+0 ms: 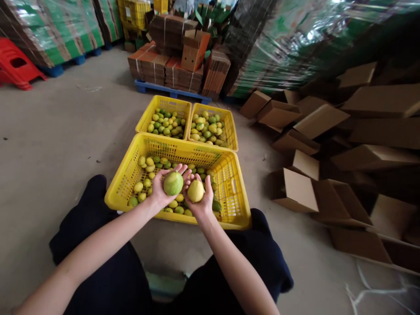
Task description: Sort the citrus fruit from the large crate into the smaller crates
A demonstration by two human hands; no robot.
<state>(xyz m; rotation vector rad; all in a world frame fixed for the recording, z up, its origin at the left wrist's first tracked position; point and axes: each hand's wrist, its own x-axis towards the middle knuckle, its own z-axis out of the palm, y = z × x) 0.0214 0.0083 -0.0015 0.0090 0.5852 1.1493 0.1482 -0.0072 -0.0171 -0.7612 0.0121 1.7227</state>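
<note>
On the upturned palm of my left hand [158, 188] rests a large green lemon [173, 183] with a yellowish tint, the fingers stretched out behind it. My right hand [205, 204] cups a yellow lemon [196, 190], fingers curled around its far side. The two hands are side by side above a big yellow plastic crate [226, 221]. Inside that crate lie loose green and yellow lemons [138, 187], more of them on the left; my hands and forearms hide part of them.
Two smaller yellow crates, a left one [141, 120] and a right one [233, 131], stand behind, both holding lemons. Opened cardboard boxes [300, 190] are heaped on the right. Flattened cartons [147, 65] sit on a blue pallet [170, 91]. A red stool [19, 65] is at far left.
</note>
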